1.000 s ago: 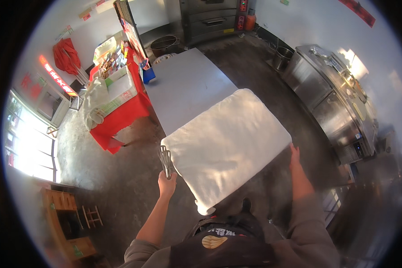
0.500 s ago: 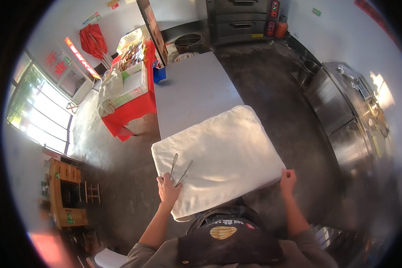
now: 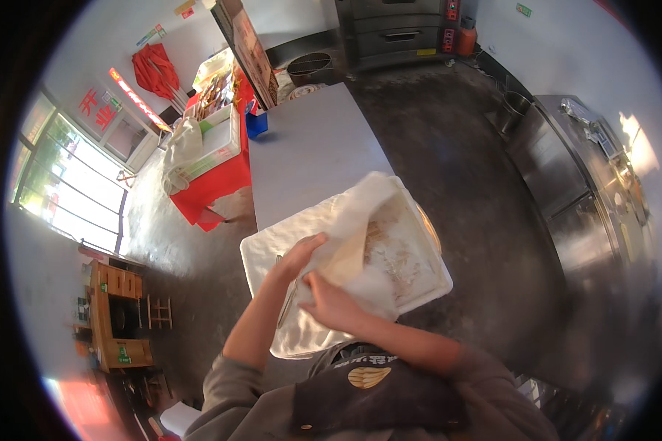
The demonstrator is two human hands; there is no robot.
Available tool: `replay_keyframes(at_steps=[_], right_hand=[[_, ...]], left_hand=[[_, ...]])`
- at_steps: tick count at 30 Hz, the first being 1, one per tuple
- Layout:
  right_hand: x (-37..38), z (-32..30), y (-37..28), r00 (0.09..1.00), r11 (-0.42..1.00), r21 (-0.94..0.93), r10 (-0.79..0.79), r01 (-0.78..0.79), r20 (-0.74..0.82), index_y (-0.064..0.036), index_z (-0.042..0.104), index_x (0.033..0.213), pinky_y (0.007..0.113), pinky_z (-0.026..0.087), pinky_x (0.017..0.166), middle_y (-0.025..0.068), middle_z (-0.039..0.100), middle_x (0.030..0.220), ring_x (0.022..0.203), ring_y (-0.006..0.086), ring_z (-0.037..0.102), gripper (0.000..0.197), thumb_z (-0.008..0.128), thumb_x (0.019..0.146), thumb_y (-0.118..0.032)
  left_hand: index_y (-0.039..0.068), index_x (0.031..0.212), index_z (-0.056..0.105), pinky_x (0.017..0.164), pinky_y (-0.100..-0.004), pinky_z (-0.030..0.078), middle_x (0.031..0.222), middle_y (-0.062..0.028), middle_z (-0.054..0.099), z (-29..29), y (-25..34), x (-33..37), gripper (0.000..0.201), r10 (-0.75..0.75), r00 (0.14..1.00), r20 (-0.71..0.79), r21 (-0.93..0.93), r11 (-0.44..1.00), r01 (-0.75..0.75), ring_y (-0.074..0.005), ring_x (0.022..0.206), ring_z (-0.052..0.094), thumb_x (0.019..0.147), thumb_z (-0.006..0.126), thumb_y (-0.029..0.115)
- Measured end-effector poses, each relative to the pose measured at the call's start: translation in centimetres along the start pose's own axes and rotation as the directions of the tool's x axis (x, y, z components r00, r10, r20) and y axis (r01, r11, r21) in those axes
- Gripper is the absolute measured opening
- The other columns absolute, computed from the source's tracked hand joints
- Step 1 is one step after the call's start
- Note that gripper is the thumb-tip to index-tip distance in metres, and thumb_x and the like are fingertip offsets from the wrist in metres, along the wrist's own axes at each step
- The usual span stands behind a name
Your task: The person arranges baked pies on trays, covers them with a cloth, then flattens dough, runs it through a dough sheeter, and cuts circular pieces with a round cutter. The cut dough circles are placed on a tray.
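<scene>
Your left hand (image 3: 301, 253) and right hand (image 3: 331, 301) both pinch white cloth (image 3: 360, 213), peeled halfway off white tray (image 3: 438, 287) at near end of grey table (image 3: 309, 151). Risk: yank fast, cloth drags dough residue, flour spills; metal tongs (image 3: 285, 309) lying on cloth may slide to floor.

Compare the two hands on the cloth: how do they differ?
The left hand reaches farther out, on the cloth still lying flat. The right hand sits nearer the body, beside the folded-back flap, where the tray is uncovered. Both touch the white cloth.
</scene>
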State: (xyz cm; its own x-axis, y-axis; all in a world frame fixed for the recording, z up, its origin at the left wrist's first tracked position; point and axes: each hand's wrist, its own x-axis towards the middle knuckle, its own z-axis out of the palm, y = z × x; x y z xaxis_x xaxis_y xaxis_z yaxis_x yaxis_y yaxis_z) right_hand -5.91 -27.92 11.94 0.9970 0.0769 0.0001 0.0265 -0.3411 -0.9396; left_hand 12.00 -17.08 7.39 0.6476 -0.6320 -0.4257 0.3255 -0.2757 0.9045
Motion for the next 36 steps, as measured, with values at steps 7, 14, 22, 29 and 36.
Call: replay_keyframes(at_steps=[7,14,22,29,36], right_hand=[[-1.9,3.2,4.5,0.946,0.948,-0.124,0.306,-0.294,0.101,0.0045,0.045,0.139,0.049,0.053,0.099,0.0327,0.067,0.123,0.115,0.0474,0.068,0.065,0.076,0.087,-0.020],[-4.5,1.6,2.8,0.764,0.889,-0.090,0.434,-0.449,0.477,0.0004,0.050,0.140,0.043,0.054,0.097,0.0227,0.072,0.123,0.113,0.0379,0.071,0.076,0.080,0.087,-0.045],[-2.8,7.9,3.8,0.752,0.640,-0.646,0.158,0.416,0.640,-0.0014,0.058,0.136,0.056,0.050,0.101,0.0137,0.075,0.095,0.119,0.0439,0.065,0.063,0.079,0.089,-0.037],[-4.1,10.9,3.4,0.567,0.969,-0.184,0.060,0.165,0.822,-0.0035,0.022,0.170,0.055,0.045,0.117,0.0359,0.044,0.158,0.145,0.0507,0.046,0.112,0.079,0.089,-0.056],[-9.3,2.5,5.3,0.560,0.860,-0.162,-0.161,0.483,0.813,-0.0023,0.037,0.163,0.052,0.040,0.121,0.0373,0.034,0.158,0.143,0.0541,0.044,0.095,0.079,0.091,-0.049]], left_hand=[[-0.004,0.148,0.053,0.103,-0.0444,0.054,0.132,-0.0241,0.069,0.5,-2.5,10.1,0.078,-0.044,0.938,-0.345,0.536,0.811,0.235,-0.0343,0.122,0.067,0.091,0.076,0.044],[0.000,0.150,0.047,0.091,-0.0438,0.058,0.130,-0.0204,0.069,-8.4,-8.4,1.5,0.069,-0.115,0.708,-0.697,-0.120,0.992,0.044,-0.0294,0.111,0.072,0.088,0.072,0.016],[0.010,0.153,0.048,0.104,-0.0493,0.053,0.137,-0.0233,0.062,-8.2,-8.5,-2.8,0.075,0.459,0.542,-0.704,0.598,0.795,0.104,-0.0407,0.125,0.064,0.084,0.078,0.016],[0.005,0.137,0.066,0.107,-0.0529,0.049,0.132,-0.0241,0.064,-4.9,-12.1,-11.4,0.066,0.323,0.462,-0.826,0.496,0.805,0.325,-0.0425,0.126,0.060,0.086,0.081,0.045],[0.009,0.155,0.052,0.125,-0.0512,0.036,0.160,-0.0216,0.048,3.9,-15.5,-14.6,0.082,0.237,0.444,-0.864,0.455,0.744,0.489,-0.0409,0.150,0.043,0.087,0.079,0.045]])
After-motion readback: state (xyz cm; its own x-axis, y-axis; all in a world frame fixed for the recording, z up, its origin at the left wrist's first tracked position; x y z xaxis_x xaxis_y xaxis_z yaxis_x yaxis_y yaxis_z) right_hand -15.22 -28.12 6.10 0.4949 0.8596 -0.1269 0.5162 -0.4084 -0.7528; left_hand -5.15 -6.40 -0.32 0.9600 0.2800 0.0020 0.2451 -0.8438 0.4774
